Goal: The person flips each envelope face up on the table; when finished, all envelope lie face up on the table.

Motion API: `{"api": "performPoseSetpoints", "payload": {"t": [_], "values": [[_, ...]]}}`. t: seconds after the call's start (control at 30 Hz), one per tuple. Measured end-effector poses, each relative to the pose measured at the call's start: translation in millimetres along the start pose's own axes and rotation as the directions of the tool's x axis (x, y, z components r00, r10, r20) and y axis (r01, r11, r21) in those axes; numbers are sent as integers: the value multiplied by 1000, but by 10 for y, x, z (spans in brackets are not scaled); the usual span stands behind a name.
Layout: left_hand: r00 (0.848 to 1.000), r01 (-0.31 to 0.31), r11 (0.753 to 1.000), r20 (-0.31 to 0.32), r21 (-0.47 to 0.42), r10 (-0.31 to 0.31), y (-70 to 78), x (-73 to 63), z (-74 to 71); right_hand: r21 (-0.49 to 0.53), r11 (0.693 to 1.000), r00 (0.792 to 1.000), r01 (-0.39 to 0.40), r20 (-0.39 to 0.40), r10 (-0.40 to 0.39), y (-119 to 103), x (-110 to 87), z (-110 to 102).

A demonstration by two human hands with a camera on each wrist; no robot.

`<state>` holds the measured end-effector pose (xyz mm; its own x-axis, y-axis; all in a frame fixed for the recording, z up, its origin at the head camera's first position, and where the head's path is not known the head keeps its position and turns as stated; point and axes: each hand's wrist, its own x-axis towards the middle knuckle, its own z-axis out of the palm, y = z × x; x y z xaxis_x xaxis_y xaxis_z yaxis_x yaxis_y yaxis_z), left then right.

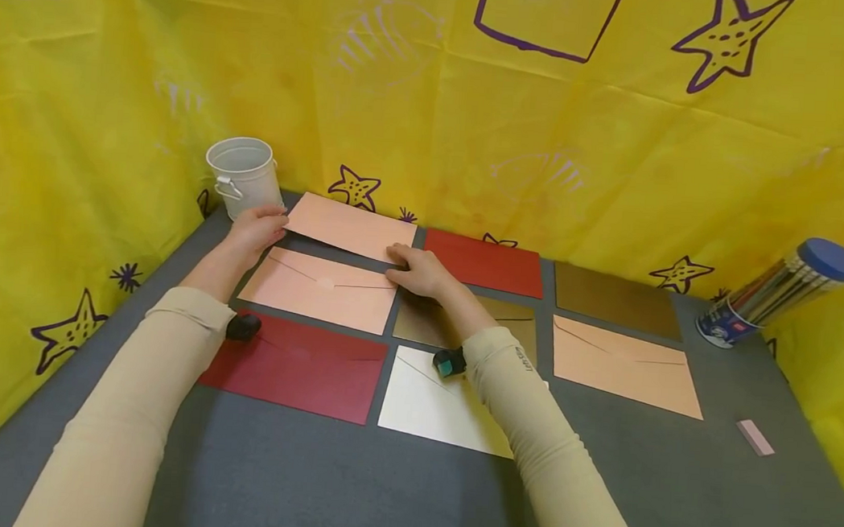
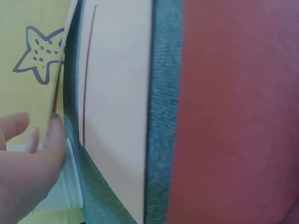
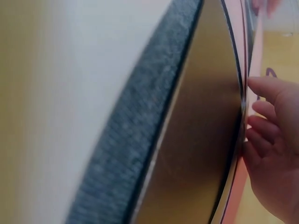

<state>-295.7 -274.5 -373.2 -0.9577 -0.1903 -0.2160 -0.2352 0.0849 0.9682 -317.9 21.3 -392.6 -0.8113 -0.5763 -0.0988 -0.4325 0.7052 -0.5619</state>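
Observation:
A plain pink envelope (image 1: 352, 227) is at the back left, slightly lifted at its near left edge. My left hand (image 1: 257, 229) pinches its left end beside a white bucket (image 1: 244, 174); the left wrist view shows that hand (image 2: 32, 168) with the envelope edge-on at the fingertips. At its near right corner, my right hand (image 1: 421, 271) grips the edge, and in the right wrist view the right hand's (image 3: 275, 135) fingers are bent at this edge. Just in front lies another pink envelope (image 1: 319, 289), flap up. Beneath the right wrist is a gold-brown envelope (image 1: 426, 322), partly hidden.
Further envelopes lie in rows: red (image 1: 483, 262), brown (image 1: 615, 301), peach (image 1: 626, 365), dark red (image 1: 306, 373) and white (image 1: 421, 400). A blue-lidded tub of pencils (image 1: 775, 297) and a pink eraser (image 1: 755, 438) are at the right. Yellow cloth (image 1: 431, 119) borders the grey table.

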Motion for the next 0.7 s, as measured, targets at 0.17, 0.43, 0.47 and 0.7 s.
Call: {"api": "performPoseSetpoints", "payload": {"t": [0.17,0.43,0.47,0.7], "values": [[990,-80,977,-133,-198,54,5,-18,27,-13,1000,999,28,-43,-28,-3,15,24],[998,-23,868,-67,-495,-12,159,-151,26,0,999,994,50,-97,-50,-68,-3,34],[999,-11,853,-43,-521,-13,177,-173,21,1,999,992,52,-111,-51,-86,-8,35],[989,105,788,146,-606,-19,265,-412,61,-60,995,975,78,-206,-89,-269,-61,39]]}}
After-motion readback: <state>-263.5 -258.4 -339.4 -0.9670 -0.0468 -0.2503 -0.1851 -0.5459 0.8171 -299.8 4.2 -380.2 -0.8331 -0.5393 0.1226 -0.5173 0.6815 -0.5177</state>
